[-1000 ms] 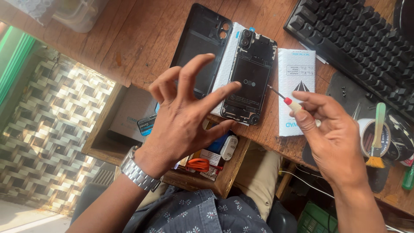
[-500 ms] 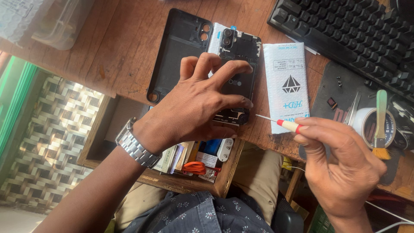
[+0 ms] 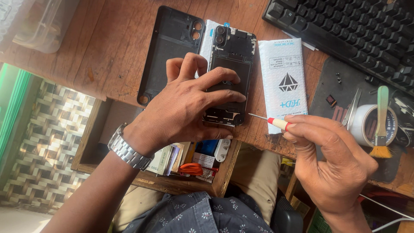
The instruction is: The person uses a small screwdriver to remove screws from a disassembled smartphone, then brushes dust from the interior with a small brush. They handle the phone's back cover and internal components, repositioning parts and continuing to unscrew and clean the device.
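An opened black phone [image 3: 230, 51] lies face down on the wooden desk [image 3: 108, 51], its inner parts exposed. My left hand [image 3: 185, 108], with a metal wristwatch, presses down on the phone's lower half with spread fingers. My right hand [image 3: 332, 159] pinches a small screwdriver [image 3: 269, 121] with a red and white handle. Its metal tip points left and sits just right of the phone's lower corner. The phone's removed black back cover [image 3: 170, 47] rests to the left of the phone.
A white flat packet [image 3: 284, 77] lies right of the phone. A black keyboard [image 3: 345, 30] fills the top right. A dark mat [image 3: 332, 86] holds tiny screws, tweezers [image 3: 353, 105], a tape roll [image 3: 366, 125] and a brush [image 3: 381, 125]. An open drawer [image 3: 189, 166] below holds small items.
My left hand came down from the air onto the phone and now holds it flat. The right hand with the screwdriver has edged nearer the phone's lower corner.
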